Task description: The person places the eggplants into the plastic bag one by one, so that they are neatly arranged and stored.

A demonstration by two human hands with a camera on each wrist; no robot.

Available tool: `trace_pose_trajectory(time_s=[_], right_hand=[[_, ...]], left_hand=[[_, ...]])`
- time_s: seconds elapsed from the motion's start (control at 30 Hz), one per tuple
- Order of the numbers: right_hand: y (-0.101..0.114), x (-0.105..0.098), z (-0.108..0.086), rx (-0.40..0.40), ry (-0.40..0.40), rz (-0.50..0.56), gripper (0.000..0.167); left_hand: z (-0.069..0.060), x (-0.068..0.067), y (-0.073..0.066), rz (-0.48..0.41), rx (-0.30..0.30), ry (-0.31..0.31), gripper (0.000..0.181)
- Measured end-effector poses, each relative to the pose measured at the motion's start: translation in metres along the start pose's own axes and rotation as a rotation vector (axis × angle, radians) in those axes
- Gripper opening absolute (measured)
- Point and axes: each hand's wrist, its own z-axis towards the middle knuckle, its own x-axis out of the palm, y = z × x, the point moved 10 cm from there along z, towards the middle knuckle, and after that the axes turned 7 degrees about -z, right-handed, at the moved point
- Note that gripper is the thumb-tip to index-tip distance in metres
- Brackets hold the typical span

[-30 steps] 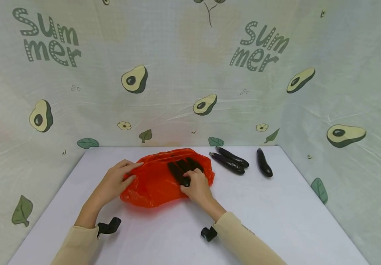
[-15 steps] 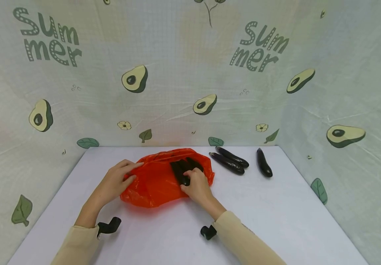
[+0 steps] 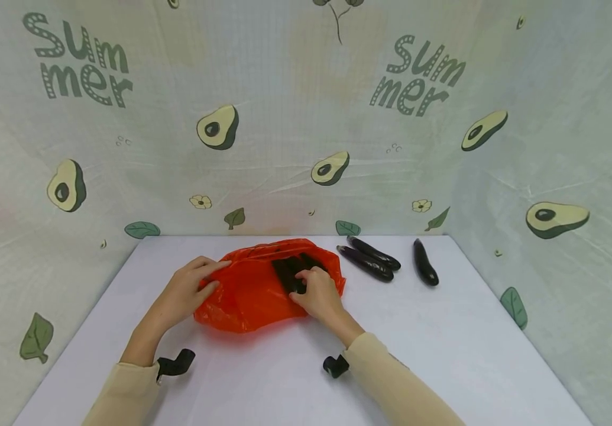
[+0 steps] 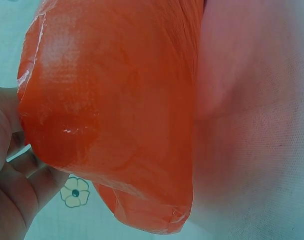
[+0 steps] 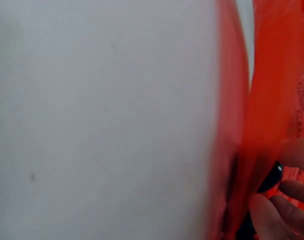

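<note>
A red-orange plastic bag (image 3: 252, 296) lies on the white table, with dark eggplants (image 3: 286, 273) side by side in its opening at the right. My left hand (image 3: 180, 290) holds the bag's left end between thumb and fingers. In the left wrist view, the left-hand fingers (image 4: 27, 175) reach behind the bag's edge. My right hand (image 3: 320, 294) is at the opening, its thumb and fingers pinching the near end of an eggplant. In the right wrist view, a glossy dark piece of eggplant (image 5: 272, 177) shows by the fingertips; red plastic covers much of the rest.
Two eggplants (image 3: 365, 262) lie close together at the back, just right of the bag. Another eggplant (image 3: 425, 263) lies farther right, apart from them. A printed cloth (image 3: 279, 136) stands behind and on both sides of the table.
The eggplant at my right hand has shifted slightly farther into the bag, and my right-hand fingers have moved a little with it. My left hand stays in place.
</note>
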Motion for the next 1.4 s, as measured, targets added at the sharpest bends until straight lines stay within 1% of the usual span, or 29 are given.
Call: trace_pose_trajectory(time_s=[0.1,0.17,0.23,0.33,0.47,0.67,0.73,0.83,0.9,1.0,1.17,1.27,1.4], right_hand=[[-0.003,-0.007,-0.003,-0.023,0.019,0.012,0.042],[-0.006,-0.015,-0.005,-0.056,0.031,0.021,0.041],[-0.012,-0.026,-0.006,-0.079,0.036,0.016,0.041],[-0.024,-0.048,-0.007,-0.106,0.019,0.008,0.038],[-0.052,-0.083,-0.01,-0.095,-0.016,-0.037,0.037],[-0.103,-0.135,-0.014,-0.07,-0.067,-0.108,0.036],[-0.121,-0.149,-0.017,-0.062,-0.087,-0.133,0.038],[-0.146,-0.164,-0.019,-0.046,-0.108,-0.175,0.041],[-0.163,-0.171,-0.02,-0.03,-0.123,-0.209,0.043],[-0.186,-0.177,-0.02,0.015,-0.128,-0.238,0.047],[-0.223,-0.176,-0.019,0.095,-0.108,-0.27,0.055],[-0.24,-0.172,-0.019,0.13,-0.087,-0.285,0.059],[-0.254,-0.168,-0.019,0.158,-0.062,-0.28,0.063]], left_hand=[[-0.001,0.001,0.0,-0.007,-0.001,0.003,0.05],[-0.001,0.001,0.0,-0.013,0.0,0.003,0.05],[-0.001,0.0,-0.001,-0.018,-0.001,0.002,0.05],[-0.002,0.0,0.0,-0.02,-0.002,0.0,0.05],[-0.001,-0.001,0.0,-0.021,-0.009,-0.001,0.05],[0.0,-0.001,0.0,-0.025,-0.012,-0.002,0.049],[0.0,-0.001,0.0,-0.022,-0.01,-0.003,0.049],[0.001,-0.001,0.0,-0.021,-0.01,-0.004,0.049],[0.001,-0.001,0.0,-0.023,-0.013,-0.004,0.049],[0.0,-0.001,0.001,-0.023,-0.017,-0.004,0.049],[0.0,-0.001,0.002,-0.018,-0.021,-0.002,0.05],[0.0,-0.001,0.003,-0.024,-0.027,-0.001,0.05],[0.0,-0.001,0.003,-0.032,-0.032,0.0,0.05]])
